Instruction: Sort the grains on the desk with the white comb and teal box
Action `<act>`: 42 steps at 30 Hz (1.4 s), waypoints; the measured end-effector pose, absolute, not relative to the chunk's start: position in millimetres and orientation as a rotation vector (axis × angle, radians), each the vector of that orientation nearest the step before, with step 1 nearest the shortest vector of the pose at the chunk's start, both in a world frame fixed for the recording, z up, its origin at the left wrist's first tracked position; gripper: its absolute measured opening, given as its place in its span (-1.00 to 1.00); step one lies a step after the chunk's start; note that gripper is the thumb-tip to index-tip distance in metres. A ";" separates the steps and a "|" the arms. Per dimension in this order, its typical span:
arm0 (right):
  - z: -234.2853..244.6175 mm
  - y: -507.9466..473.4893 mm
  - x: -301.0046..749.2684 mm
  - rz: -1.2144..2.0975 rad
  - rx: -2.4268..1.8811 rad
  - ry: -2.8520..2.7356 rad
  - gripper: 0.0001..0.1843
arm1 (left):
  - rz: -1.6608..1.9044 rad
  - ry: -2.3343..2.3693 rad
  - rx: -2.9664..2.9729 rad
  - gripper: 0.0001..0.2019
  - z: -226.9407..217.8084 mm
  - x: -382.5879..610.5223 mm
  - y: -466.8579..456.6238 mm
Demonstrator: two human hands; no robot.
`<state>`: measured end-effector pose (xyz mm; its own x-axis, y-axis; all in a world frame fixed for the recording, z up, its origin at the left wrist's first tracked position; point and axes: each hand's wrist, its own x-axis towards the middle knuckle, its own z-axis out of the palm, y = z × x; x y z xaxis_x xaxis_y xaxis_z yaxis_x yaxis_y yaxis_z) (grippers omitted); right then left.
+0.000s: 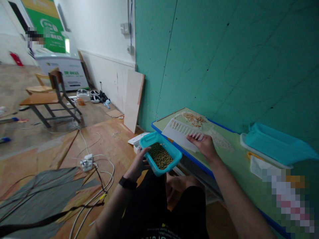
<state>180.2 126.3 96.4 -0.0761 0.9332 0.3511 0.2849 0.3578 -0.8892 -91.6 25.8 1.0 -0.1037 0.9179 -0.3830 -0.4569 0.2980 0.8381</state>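
Note:
My left hand [139, 162] grips the near side of a small teal tray [174, 157] full of green beans [160, 155], held off the edge of the green table [239, 159]. My right hand [204, 144] holds a white slotted scraper [180, 132] flat at the table edge, right beside the tray. A pile of yellow grains [194, 119] lies at the table's far end, and pale grains [220, 141] are spread beyond my right hand.
A larger teal tray on a white one [274, 144] sits on the table by the green wall. On the floor to the left lie a power strip with cables [86, 162], a grey mat, a leaning board [133, 99] and a wooden desk [50, 98].

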 end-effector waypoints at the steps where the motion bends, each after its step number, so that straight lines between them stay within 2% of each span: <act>1: 97.3 130.0 181.9 0.766 -1.123 -1.578 -0.56 | 1.249 1.158 0.517 -0.33 0.6 -91.8 26.7; 12: 99.5 165.2 191.5 0.217 -1.323 -1.571 -0.60 | 1.274 1.163 0.497 -0.31 -1.0 -91.0 18.2; 19: 105.5 189.4 202.0 0.050 -1.485 -1.640 -0.63 | 1.311 1.149 0.528 -0.30 -1.3 -98.0 14.9; 26: 97.6 201.7 199.5 0.110 -1.568 -1.617 -0.63 | 1.293 1.147 0.502 -0.28 -2.5 -100.8 17.4; 42: 93.7 211.9 187.1 0.350 -1.350 -1.655 -0.67 | 1.274 1.156 0.507 -0.37 -5.9 -105.0 20.3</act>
